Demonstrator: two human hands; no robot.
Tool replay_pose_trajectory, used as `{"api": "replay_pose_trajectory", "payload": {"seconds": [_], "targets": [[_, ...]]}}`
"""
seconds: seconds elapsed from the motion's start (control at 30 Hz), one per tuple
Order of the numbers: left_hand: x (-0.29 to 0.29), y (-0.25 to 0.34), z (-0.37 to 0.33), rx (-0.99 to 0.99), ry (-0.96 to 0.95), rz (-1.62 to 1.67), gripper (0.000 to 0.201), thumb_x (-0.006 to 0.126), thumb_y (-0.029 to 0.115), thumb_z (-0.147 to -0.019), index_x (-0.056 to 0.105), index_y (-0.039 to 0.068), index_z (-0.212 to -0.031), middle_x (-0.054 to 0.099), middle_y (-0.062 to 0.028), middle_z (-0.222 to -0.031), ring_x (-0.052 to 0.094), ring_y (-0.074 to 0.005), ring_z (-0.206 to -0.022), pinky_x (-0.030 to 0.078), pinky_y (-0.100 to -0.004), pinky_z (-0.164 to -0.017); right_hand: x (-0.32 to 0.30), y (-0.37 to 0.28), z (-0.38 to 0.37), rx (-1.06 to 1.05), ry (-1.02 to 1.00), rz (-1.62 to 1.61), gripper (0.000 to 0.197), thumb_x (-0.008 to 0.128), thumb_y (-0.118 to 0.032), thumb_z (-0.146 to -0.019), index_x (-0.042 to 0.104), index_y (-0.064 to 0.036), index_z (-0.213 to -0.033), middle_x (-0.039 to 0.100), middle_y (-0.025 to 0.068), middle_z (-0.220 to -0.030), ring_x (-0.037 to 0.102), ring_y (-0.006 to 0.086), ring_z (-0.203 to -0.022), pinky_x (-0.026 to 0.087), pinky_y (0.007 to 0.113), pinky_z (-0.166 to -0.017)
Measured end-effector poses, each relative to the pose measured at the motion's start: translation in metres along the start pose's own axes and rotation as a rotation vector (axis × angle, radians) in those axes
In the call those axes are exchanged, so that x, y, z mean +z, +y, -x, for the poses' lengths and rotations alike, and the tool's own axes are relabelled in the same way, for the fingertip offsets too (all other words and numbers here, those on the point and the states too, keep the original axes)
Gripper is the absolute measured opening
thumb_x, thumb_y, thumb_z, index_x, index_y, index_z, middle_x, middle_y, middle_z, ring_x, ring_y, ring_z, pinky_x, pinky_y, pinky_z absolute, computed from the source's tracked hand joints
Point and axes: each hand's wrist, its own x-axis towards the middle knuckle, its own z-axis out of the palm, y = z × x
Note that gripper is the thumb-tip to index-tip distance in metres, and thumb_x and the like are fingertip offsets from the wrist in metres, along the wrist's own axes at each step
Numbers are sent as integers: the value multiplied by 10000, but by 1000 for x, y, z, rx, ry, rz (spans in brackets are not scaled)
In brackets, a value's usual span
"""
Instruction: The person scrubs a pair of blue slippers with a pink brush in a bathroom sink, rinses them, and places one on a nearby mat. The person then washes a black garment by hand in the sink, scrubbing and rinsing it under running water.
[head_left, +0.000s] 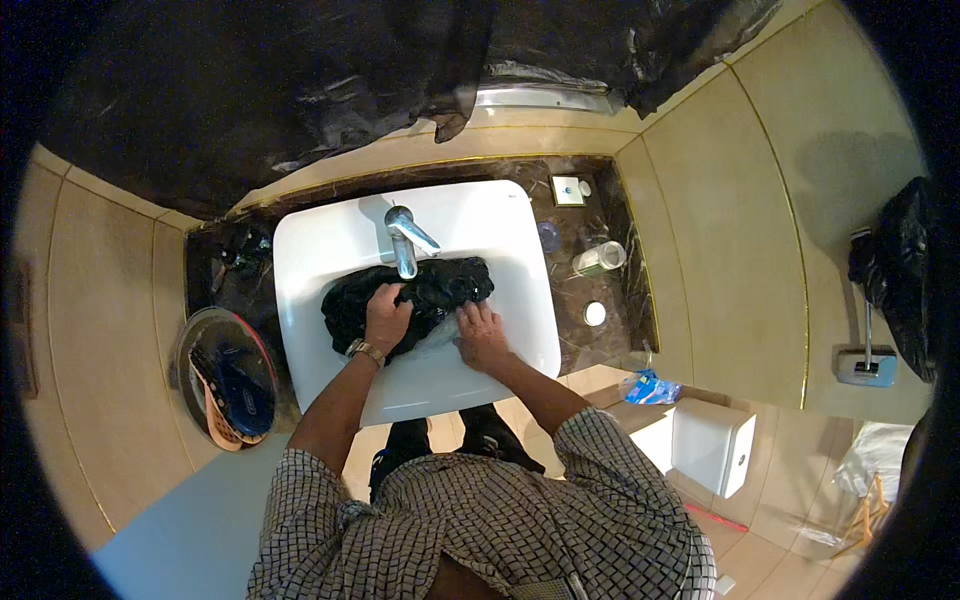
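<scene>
A wet-looking black cloth (352,300) lies bunched across the basin of a white sink (330,230). My left hand (387,315), with a watch (367,351) on its wrist, is closed on the middle of the cloth, just below the faucet. To its right, my right hand (482,335) rests with fingers stretched out, their tips against the cloth's right end. Water shows in the bowl between my hands. The chrome faucet (403,240) stands behind the cloth, its lever pointing right. Whether water runs from it I cannot tell.
Right of the sink, the dark marble counter (570,335) holds a clear jar (600,259), a round white lid (595,314) and a small square box (567,191). At left sits a round basin (188,375) with a blue item and an orange-handled one. Black sheeting (270,90) hangs behind.
</scene>
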Motion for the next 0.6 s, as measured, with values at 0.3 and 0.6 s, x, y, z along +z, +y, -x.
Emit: {"api": "replay_pose_trajectory", "payload": {"seconds": [0.3,0.6], "targets": [[-38,12,14,-299,7,399,334,620,45,-959,665,-14,-1285,726,-107,-1130,681,-206,-1019,545,-353,-917,38,-14,-37,74,205,-42,509,740,-201,-833,631,-55,-1309,546,191,-1180,516,392,-1135,438,506,-939],[-48,-21,30,-306,126,729,299,583,57,-1013,666,-1,-1294,716,-56,-1192,658,-168,-1077,527,-331,-991,28,-7,-45,-113,396,46,408,720,-128,-822,656,-28,-1212,572,218,-1151,549,388,-1106,450,506,-948]]}}
